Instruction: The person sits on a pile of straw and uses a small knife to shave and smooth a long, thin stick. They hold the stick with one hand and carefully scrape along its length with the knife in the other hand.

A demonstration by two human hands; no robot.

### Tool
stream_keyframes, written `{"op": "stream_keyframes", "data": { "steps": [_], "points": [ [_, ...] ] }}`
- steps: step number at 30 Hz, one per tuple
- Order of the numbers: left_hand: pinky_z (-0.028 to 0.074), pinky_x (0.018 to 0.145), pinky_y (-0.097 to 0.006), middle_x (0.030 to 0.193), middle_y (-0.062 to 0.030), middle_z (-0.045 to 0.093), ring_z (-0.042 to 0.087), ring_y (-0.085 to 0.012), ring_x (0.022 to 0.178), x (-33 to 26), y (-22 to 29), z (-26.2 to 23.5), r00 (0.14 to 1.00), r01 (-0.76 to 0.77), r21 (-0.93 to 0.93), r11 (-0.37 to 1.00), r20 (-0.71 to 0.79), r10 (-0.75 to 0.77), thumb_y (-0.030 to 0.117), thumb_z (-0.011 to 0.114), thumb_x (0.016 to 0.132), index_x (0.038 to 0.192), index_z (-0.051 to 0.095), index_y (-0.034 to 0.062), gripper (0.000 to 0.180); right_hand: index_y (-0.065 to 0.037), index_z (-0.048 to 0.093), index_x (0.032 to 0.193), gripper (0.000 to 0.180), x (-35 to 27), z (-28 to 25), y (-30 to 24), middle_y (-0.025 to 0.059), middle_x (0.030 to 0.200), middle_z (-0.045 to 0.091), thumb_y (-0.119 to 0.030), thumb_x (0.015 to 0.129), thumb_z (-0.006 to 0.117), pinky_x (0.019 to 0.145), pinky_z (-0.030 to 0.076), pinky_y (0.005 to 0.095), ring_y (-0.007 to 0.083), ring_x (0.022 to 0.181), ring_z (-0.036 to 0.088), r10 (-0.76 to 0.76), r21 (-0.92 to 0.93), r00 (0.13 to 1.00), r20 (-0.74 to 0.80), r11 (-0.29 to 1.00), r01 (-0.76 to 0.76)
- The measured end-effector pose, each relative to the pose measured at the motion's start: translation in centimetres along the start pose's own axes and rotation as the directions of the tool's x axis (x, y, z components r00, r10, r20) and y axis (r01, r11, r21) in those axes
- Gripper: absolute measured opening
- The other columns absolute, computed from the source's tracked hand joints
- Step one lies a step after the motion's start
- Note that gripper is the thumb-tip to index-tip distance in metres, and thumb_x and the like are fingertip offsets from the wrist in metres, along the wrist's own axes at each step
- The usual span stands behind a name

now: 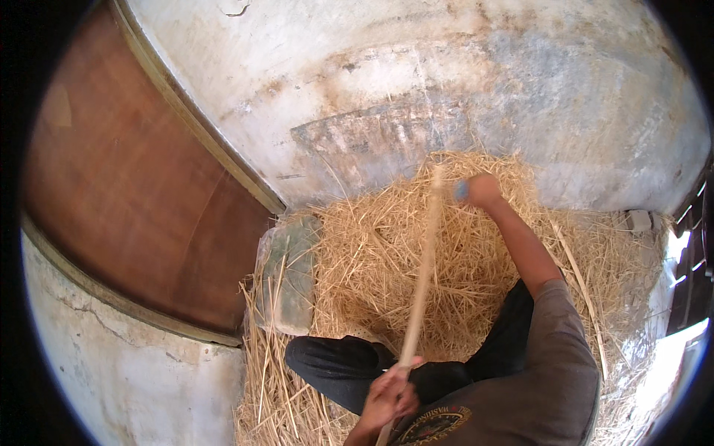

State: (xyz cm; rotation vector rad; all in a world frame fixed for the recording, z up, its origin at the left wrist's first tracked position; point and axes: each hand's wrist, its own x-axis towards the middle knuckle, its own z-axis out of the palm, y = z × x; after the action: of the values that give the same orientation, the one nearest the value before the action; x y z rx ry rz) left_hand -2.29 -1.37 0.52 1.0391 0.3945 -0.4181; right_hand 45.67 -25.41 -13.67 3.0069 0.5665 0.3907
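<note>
Low in the view, in front of my shirt, my left hand (pixel 388 395) is closed around a long, thin, pale tan strip (pixel 424 286). It looks like a slightly bent stick or cord; its material cannot be told. The strip runs up over the straw, and its far end is blurred. My right arm reaches out over the straw heap (pixel 379 245), where my right hand (pixel 485 191) is closed in a fist, smeared by motion. A small blue thing (pixel 462 190) shows at that fist's left side, just right of the strip's far end; its kind is unclear.
My bent legs in dark trousers (pixel 335 364) rest among the straw. A flat grey-green stone slab (pixel 288 279) lies left of the heap, beside a brown door panel (pixel 149 178). A stained plaster wall (pixel 520 89) rises behind. A long pale stalk (pixel 576 275) lies at right.
</note>
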Motion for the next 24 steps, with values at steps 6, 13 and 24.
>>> {"op": "stream_keyframes", "data": {
  "steps": [6, 13, 24],
  "points": [
    [0.031, 0.042, -0.025, 0.047, 0.0003, 0.032, 0.028, -0.0089, 0.038, -1.0, 0.5, -3.1, 0.981, -0.124, 0.196, 0.973, -0.123, 0.150, 0.024, 0.032, 0.104, 0.137, 0.039, 0.0020, 0.040, 0.004, 0.067, 0.088, 0.055, -1.3, -7.5, 4.4, 0.0194, 0.080, 0.069, -0.049, 0.092, 0.053, 0.065, 0.049, 0.0428, 0.0316, 0.067, 0.065, 0.709, 0.757, 0.704, 0.023, 0.448, -0.476],
    [0.030, 0.041, -0.025, 0.046, 0.0007, 0.030, 0.026, -0.0080, 0.036, 1.7, 2.4, -1.1, 0.978, -0.201, -0.295, 0.934, -0.007, 0.209, 0.022, 0.030, 0.104, 0.137, 0.037, -0.0009, 0.041, -0.008, 0.058, 0.075, 0.064, -7.7, -16.1, -9.5, 0.0083, 0.060, 0.055, -0.070, 0.085, 0.045, 0.053, 0.046, 0.0399, 0.0240, 0.055, 0.058, -0.197, 0.588, 0.973, -0.124, 0.775, 0.232],
    [0.031, 0.043, -0.025, 0.046, -0.0005, 0.030, 0.026, -0.0089, 0.038, 0.8, 0.1, -0.6, 0.991, -0.057, -0.268, 0.962, 0.101, 0.087, 0.023, 0.032, 0.104, 0.139, 0.035, 0.0014, 0.041, -0.012, 0.055, 0.063, 0.068, -2.7, -11.6, -7.0, 0.0041, 0.049, 0.051, -0.077, 0.081, 0.042, 0.043, 0.040, 0.0360, 0.0215, 0.041, 0.052, -0.074, 0.332, 0.948, -0.310, 0.926, 0.180]
  ]
}}
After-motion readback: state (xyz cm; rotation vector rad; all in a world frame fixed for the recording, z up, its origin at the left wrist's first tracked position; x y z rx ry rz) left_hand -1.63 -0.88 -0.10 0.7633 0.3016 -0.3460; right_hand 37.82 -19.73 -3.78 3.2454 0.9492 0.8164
